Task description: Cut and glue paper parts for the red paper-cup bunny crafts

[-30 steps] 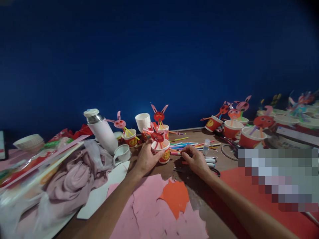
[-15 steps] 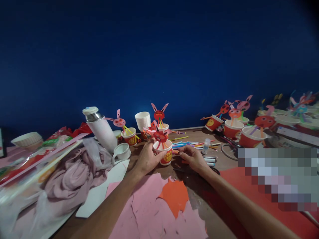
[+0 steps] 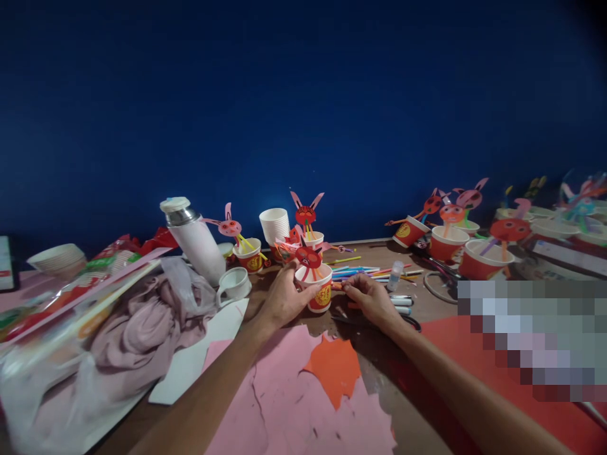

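Observation:
My left hand (image 3: 283, 298) is wrapped round the left side of a red paper cup (image 3: 320, 299) with a white rim and a yellow emblem. From the cup rises a red paper rabbit face (image 3: 310, 258) on orange strips. At the cup's right side, my right hand (image 3: 372, 299) pinches a short orange strip (image 3: 337, 286), which points towards the cup. Whether the strip is joined to the cup, I cannot tell. Pink paper (image 3: 279, 385) and a jagged orange paper scrap (image 3: 336, 368) lie below my hands.
Behind stand a stack of white cups (image 3: 274, 225) and a pink rabbit cup (image 3: 247, 258). On the left are a white thermos (image 3: 196, 246), a mug (image 3: 234, 284) and bundled cloth (image 3: 137, 322). Coloured straws (image 3: 353, 273), a glue stick (image 3: 394, 277) and markers (image 3: 402, 301) lie right.
The whole view has shifted slightly, so things appear a little further right and higher. Both hands keep nearly the same hold on the cup and the orange strip.

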Motion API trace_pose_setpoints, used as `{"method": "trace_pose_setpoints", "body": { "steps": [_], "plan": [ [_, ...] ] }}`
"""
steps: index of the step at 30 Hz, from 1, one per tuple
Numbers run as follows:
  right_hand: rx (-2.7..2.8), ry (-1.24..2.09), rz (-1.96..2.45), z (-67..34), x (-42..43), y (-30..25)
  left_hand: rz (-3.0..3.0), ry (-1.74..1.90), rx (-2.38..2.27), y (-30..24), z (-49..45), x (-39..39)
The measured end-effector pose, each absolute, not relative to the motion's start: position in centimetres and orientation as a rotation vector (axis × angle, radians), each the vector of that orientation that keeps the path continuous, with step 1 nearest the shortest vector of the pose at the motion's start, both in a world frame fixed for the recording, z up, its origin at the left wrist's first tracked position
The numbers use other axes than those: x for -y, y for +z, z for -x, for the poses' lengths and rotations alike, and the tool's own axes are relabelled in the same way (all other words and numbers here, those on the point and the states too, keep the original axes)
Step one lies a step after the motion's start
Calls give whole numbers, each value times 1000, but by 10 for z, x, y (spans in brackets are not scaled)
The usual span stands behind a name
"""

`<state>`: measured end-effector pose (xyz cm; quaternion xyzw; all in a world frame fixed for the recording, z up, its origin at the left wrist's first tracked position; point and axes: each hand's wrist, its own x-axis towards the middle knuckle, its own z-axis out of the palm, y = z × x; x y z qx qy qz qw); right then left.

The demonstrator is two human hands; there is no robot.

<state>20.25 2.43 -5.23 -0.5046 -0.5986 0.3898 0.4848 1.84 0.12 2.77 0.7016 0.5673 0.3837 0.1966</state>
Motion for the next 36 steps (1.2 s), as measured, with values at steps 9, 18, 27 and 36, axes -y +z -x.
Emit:
{"method": "trace_pose_setpoints", "body": {
  "steps": [9, 18, 27, 36],
  "plan": [
    [1459, 960, 1215, -201, -24, -52, -1929, 1048, -1564, 32, -19, 0],
    [1457, 976, 1239, -200, -23, -54, -1963, 1071, -1535, 29, -18, -2],
    [1450, 933, 1263, -199, -22, -52, -1973, 1040, -1558, 29, -18, -2],
    [1455, 884, 1250, -196, -20, -52, -1968, 956, -1649, 30, -18, -1]
  ]
}}
